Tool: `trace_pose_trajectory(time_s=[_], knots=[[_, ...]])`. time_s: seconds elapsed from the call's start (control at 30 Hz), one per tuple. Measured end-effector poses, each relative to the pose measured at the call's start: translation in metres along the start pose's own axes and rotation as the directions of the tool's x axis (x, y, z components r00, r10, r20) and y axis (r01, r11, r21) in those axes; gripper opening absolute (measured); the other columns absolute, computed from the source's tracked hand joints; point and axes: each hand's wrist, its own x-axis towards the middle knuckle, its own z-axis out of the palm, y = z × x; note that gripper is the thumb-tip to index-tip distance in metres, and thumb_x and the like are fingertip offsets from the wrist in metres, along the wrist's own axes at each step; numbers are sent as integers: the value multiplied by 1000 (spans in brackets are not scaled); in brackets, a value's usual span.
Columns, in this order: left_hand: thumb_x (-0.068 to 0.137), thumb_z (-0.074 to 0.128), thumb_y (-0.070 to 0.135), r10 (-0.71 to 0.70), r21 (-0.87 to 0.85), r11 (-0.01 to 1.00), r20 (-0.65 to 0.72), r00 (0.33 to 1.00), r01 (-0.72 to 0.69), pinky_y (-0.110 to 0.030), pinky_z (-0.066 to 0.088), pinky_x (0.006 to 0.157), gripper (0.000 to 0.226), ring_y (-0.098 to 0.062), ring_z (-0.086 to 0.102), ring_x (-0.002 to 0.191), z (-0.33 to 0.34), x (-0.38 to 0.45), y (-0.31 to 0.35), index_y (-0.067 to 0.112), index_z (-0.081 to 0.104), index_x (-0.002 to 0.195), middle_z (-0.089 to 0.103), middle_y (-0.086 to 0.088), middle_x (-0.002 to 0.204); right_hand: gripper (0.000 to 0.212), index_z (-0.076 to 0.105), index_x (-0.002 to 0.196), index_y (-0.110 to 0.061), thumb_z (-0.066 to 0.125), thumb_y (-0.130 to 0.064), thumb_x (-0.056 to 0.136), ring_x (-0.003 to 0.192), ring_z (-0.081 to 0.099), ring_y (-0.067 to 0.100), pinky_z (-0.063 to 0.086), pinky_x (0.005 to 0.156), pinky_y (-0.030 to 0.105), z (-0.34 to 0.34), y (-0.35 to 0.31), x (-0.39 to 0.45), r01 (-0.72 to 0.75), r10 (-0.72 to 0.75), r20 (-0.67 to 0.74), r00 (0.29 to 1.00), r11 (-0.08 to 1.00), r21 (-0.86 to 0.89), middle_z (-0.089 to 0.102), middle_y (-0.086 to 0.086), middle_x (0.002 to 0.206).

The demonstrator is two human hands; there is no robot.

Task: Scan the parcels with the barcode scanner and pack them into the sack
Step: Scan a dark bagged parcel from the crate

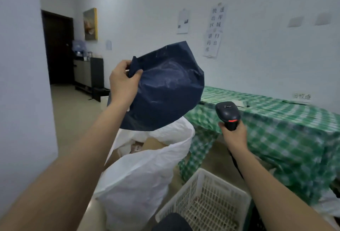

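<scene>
Navy plastic mailer parcel (161, 87) is hanging above the open white woven sack (139, 172), left hand (122, 82) pinching its top corner. Right hand (233, 135) is gripping the black barcode scanner (227, 114), red light on, beside the green checked worktop (276, 120). No label is showing this side; I'd rotate the parcel toward the scanner before dropping.

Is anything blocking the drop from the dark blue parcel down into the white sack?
Nothing visible does. The left hand holds the dark blue parcel just above the white sack, whose mouth gapes open beneath it, with a brown box already inside.
</scene>
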Motion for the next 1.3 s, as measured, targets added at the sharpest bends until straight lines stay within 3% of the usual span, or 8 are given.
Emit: trace_pose_trajectory(time_s=[0.27, 0.63, 0.7, 0.8, 0.87, 1.07, 1.2, 1.3], knots=[[92, 62, 15, -136, 37, 990, 98, 986, 133, -25, 49, 80, 12, -16, 62, 95, 20, -5, -93, 18, 56, 102, 64, 1, 100, 17, 64, 86, -11, 75, -22, 80, 74, 57, 19, 39, 61, 31, 73, 12, 5, -45, 56, 159, 986, 996, -75, 66, 9, 80], [92, 62, 12, -288, 166, 955, 337, 897, 244, -28, 45, 88, 17, -16, 57, 101, 92, -29, -236, 17, 54, 106, 61, 0, 109, 33, 64, 108, -12, 74, -30, 82, 106, 61, 33, 38, 76, 30, 146, 78, 56, -174, 250, 198, 948, 926, -336, 68, 13, 110], [89, 67, 17, -335, 279, 936, 514, 790, 215, -29, 44, 92, 24, -20, 57, 109, 103, -40, -267, 13, 57, 110, 61, -1, 115, 27, 65, 103, -10, 76, -18, 79, 99, 63, 29, 41, 76, 30, 150, 91, 59, -198, 261, 220, 940, 942, -269, 68, 10, 100], [91, 60, 46, -533, 526, 839, 740, 412, 140, -27, 33, 103, 60, -22, 42, 132, 117, -55, -292, 16, 45, 140, 44, 0, 145, 21, 63, 94, -13, 74, -7, 77, 86, 63, 23, 46, 75, 32, 149, 104, 59, -209, 254, 241, 937, 958, -198, 67, 3, 85], [96, 46, 52, -578, 573, 812, 764, 287, 111, -28, 24, 110, 63, -20, 31, 140, 126, -56, -297, 20, 34, 149, 32, 2, 154, 18, 62, 91, -13, 72, -6, 78, 79, 60, 18, 45, 72, 31, 145, 112, 59, -194, 235, 238, 942, 963, -186, 66, 4, 81], [100, 37, 46, -630, 673, 653, 737, 245, -346, -43, 18, 117, 63, -29, 19, 145, 136, -57, -298, 29, 9, 154, 16, -5, 160, 13, 60, 87, -17, 70, -13, 80, 80, 60, 21, 45, 73, 34, 132, 113, 59, -171, 193, 97, 976, 965, -200, 66, 7, 83], [91, 56, 47, -603, 627, 774, 773, 196, -91, -37, 30, 113, 76, -26, 32, 138, 132, -59, -279, 28, 16, 153, 28, 3, 155, 17, 59, 90, -20, 68, -10, 80, 82, 58, 21, 40, 73, 29, 118, 98, 61, -156, 154, -24, 988, 973, -171, 62, 3, 83], [94, 55, 39, -592, 639, 769, 726, 350, -27, -39, 27, 114, 70, -29, 31, 139, 122, -59, -260, 20, 23, 152, 30, -7, 154, 19, 59, 92, -22, 70, -12, 80, 83, 58, 20, 40, 73, 29, 105, 91, 57, -135, 143, 24, 990, 970, -201, 61, 3, 84]])
